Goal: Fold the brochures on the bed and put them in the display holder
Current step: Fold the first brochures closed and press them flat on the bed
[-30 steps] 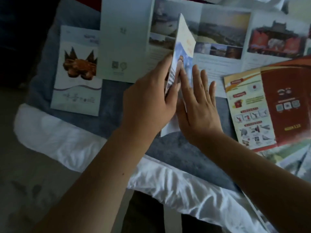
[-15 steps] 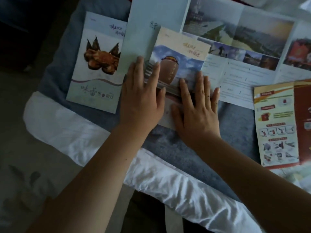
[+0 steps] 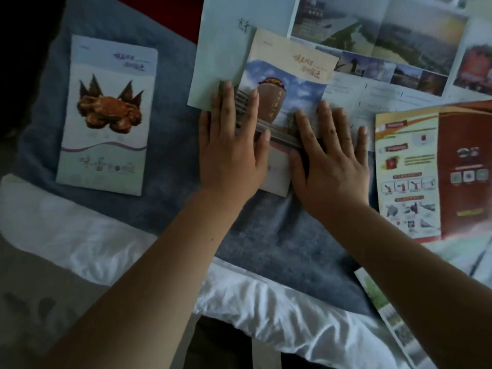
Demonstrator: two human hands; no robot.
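A folded brochure (image 3: 290, 75) with a brown jar on a blue sky lies flat on the grey blanket (image 3: 170, 107) in the middle. My left hand (image 3: 231, 145) presses its left edge with straight fingers. My right hand (image 3: 330, 155) lies flat on its lower right part. Another folded brochure (image 3: 106, 115), showing a brown crab, rests on the blanket at the left. A large unfolded brochure (image 3: 372, 49) with landscape photos spreads behind. The display holder is out of view.
A red and yellow open brochure (image 3: 436, 169) lies at the right. Part of another brochure (image 3: 383, 310) shows at the lower right. A white sheet (image 3: 266, 302) hangs over the bed's near edge, with the floor (image 3: 40, 302) to the lower left.
The jar brochure's raised panel has been folded down flat. Both hands have moved from holding the upright panel to pressing on the closed brochure.
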